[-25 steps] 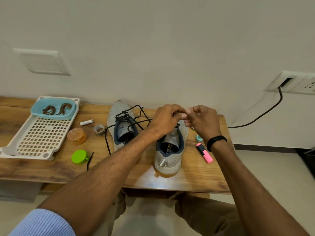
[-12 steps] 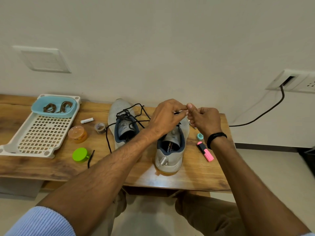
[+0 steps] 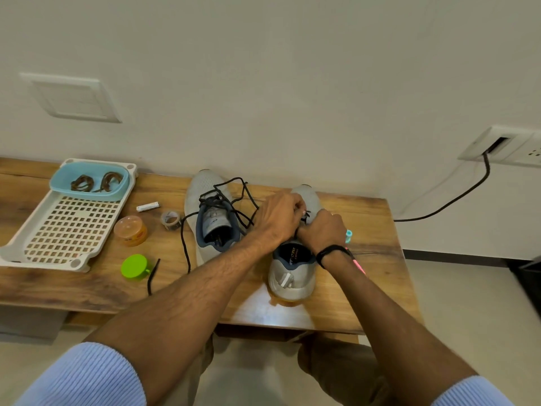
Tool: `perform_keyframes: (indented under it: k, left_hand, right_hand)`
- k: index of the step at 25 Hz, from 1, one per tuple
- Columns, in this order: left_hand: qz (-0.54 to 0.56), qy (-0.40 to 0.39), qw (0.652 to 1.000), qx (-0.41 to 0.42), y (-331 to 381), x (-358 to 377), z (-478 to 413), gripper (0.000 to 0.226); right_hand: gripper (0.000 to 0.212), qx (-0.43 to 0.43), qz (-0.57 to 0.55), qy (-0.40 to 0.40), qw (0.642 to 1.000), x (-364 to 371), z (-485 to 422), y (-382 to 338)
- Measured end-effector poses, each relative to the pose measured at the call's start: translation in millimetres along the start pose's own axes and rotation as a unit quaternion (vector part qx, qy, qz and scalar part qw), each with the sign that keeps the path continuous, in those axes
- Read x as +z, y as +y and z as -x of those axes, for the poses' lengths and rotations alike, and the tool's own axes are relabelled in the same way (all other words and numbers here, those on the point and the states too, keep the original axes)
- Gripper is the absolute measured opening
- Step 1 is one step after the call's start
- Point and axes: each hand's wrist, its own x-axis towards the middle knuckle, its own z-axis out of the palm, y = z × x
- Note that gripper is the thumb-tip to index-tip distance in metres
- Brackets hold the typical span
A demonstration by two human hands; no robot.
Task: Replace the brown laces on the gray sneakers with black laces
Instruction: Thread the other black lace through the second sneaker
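Brown laces [image 3: 96, 183] removed; lie in blue tub [image 3: 87, 195], far left of grip.
Other gray sneaker [image 3: 205, 189], just left of grip: loose black lace [image 3: 216, 202] threaded, ends untied.
Left hand [image 3: 278, 221] and right hand [image 3: 322, 232]: fingers curled, pinching black lace [image 3: 303, 220] over gray sneaker [image 3: 292, 276], directly beneath grip.
Judged: last lacing under way; tying remains.

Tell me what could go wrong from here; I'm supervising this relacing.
1. The loose lace of the left sneaker trails beside the left forearm, which might snag it.
2. The left hand and right hand hide the eyelets of the right sneaker while gripping its black lace; a skipped eyelet could go unnoticed.
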Motion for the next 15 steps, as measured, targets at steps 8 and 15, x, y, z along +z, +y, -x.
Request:
perform_keyframes:
  k: [8,15]
  left_hand:
    - [0.026,0.019,0.999,-0.013,-12,14,2,0.013]
    - [-0.016,0.018,1.000,-0.011,2,17,8,0.022]
  right_hand:
    - [0.018,0.055,-0.199,0.008,0.978,-9,-27,27]
    - [0.012,0.154,-0.353,-0.049,0.922,-3,-44,41]
